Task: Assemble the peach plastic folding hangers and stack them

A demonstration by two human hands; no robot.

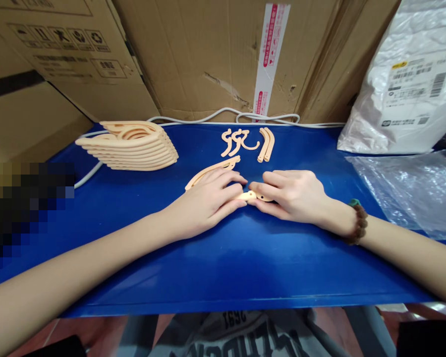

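My left hand [206,201] pinches a short cream plastic hanger part [249,196] between thumb and fingers. Meeting it end to end is another cream hanger part [263,197] with a small dark hole, gripped by my right hand [295,196]. The two parts touch just above the table; my fingers cover most of both. Partly behind my left hand lies a curved peach hanger arm [228,163]. Farther back are several peach hooks [236,143] and two curved hanger arms [266,145] side by side.
At the back left, a stack of peach plastic hangers [130,151] rests on the blue tabletop [223,267]. A white cable [208,117] runs along the rear edge before cardboard boxes [200,54]. A white parcel bag [405,94] and clear plastic bag [419,188] occupy the right.
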